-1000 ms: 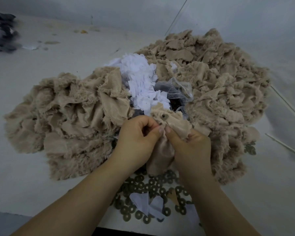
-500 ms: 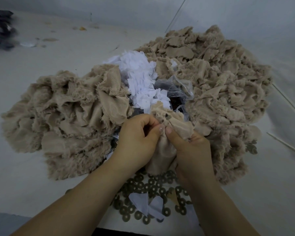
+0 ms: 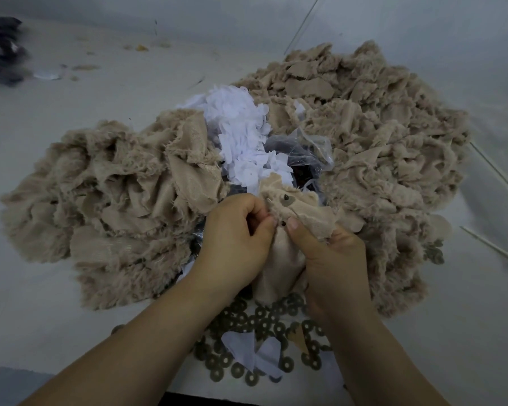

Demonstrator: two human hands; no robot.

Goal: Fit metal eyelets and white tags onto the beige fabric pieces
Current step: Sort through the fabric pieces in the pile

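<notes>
A beige fabric piece [image 3: 301, 212] is held up between both hands at the centre of the view. My left hand [image 3: 235, 241] pinches its left edge with thumb and curled fingers. My right hand [image 3: 332, 256] grips the cloth from the right, thumb pressed on it. A dark metal eyelet [image 3: 285, 198] sits in the held piece near its top. Several flat metal eyelets [image 3: 261, 326] lie scattered on the table below my wrists, with two white tags [image 3: 252, 351] among them. A heap of white tags [image 3: 244, 133] lies between two beige fabric piles [image 3: 115, 194].
The larger beige pile [image 3: 379, 136] fills the right side. A clear plastic bag [image 3: 305, 148] with dark parts lies at the centre. Dark cloth [image 3: 0, 51] sits far left. Thin white rods [image 3: 493, 250] lie on the pale table [image 3: 56, 303] at right.
Both hands have stayed on the same fabric piece and barely shifted. The eyelet at its top sits slightly more exposed.
</notes>
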